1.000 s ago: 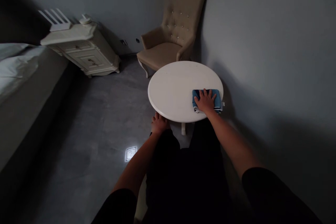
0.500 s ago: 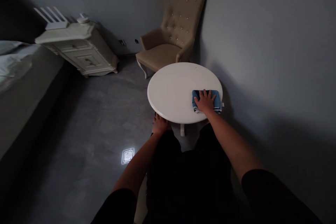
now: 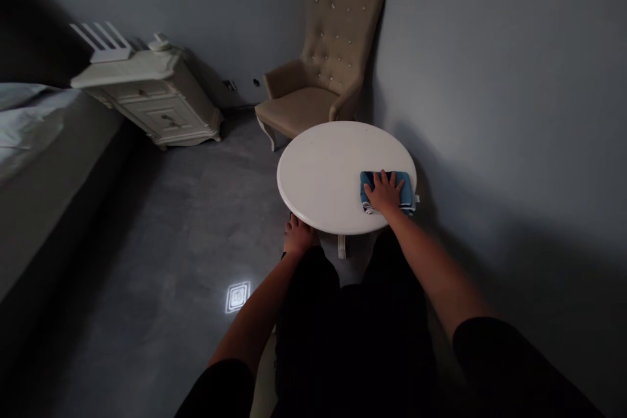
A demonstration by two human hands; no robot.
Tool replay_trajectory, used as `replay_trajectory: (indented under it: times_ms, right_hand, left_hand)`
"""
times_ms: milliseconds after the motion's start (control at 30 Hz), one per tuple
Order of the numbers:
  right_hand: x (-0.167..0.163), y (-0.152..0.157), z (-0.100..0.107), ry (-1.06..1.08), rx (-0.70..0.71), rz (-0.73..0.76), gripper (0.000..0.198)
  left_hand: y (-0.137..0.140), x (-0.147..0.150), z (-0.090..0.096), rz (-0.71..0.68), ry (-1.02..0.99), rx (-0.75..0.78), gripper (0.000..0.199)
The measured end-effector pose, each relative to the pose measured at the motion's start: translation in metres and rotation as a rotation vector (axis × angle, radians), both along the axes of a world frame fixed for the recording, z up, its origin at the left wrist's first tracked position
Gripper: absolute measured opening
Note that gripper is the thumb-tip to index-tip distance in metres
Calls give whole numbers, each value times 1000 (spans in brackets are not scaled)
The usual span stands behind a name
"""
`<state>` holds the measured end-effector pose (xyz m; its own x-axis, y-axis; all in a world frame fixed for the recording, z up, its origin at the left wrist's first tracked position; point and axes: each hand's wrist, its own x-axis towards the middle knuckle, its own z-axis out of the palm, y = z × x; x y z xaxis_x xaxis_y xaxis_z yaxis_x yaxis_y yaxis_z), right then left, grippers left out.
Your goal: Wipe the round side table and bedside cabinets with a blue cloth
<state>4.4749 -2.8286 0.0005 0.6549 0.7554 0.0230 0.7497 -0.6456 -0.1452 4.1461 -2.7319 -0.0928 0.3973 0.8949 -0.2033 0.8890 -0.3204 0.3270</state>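
A folded blue cloth with dark patches and white edging (image 3: 406,188) lies near the right edge of the round white table (image 3: 323,173). My right hand (image 3: 385,194) rests flat on top of it, fingers spread. A small white tag sticks out at the cloth's right side. Below the table's front left rim, my left hand (image 3: 300,235) lies on my knee. Its fingers are stretched out and it holds nothing that I can see.
A brown tufted armchair (image 3: 333,46) stands behind the table, by the walls. Farther left is a white nightstand (image 3: 147,95) with a router (image 3: 108,49) on it. A bed (image 3: 44,163) fills the left side. A bright square pattern (image 3: 238,297) shows on the grey floor.
The whole view has shifted slightly, so things sit a little lower in it. My right hand stays on the cloth and my left hand stays on my knee.
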Motion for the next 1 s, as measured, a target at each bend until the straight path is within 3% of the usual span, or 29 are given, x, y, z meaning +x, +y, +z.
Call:
replay_trajectory:
  times_ms: [433, 1000]
  right_hand:
    - [-1, 2, -2, -14, 25, 11, 82]
    - [-4, 2, 1, -26, -6, 1, 80]
  left_hand:
    - [-10, -10, -8, 18, -6, 36, 67]
    - [-6, -10, -8, 39, -12, 44, 71]
